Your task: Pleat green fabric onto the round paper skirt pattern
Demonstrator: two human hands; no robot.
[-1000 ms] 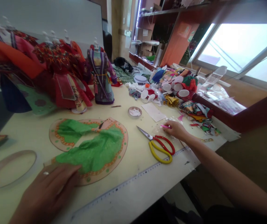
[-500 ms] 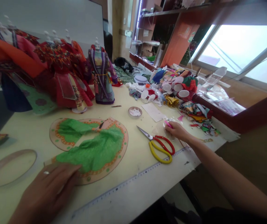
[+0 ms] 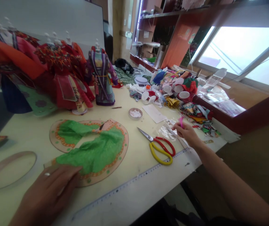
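Observation:
My left hand [image 3: 47, 190], with a ring on one finger, rests with fingers stretched out on the near left end of a curved green cloth piece [image 3: 101, 149] with a tan and orange patterned border. My right hand [image 3: 187, 135] is closed above a clear plastic bag [image 3: 166, 130]. A small pink piece [image 3: 181, 121] shows at its fingers; whether it is held or lies behind them I cannot tell. A thin greyish tip also shows at the fingertips. Left of that hand lies a pair of scissors [image 3: 160, 147] with one red and one yellow handle.
A ruler [image 3: 129, 180] lies along the front edge. A small round dish [image 3: 135, 113] and a white card [image 3: 154, 113] sit mid-table. Costumed doll figures [image 3: 102, 78] stand at the back left. Fabric scraps [image 3: 195, 111] are heaped right. A ring-shaped band [image 3: 34, 161] lies left.
My right hand has moved a little right and back from the plastic bag, uncovering more of it. The pink piece formerly in its fingertips no longer shows there. My left hand stays put.

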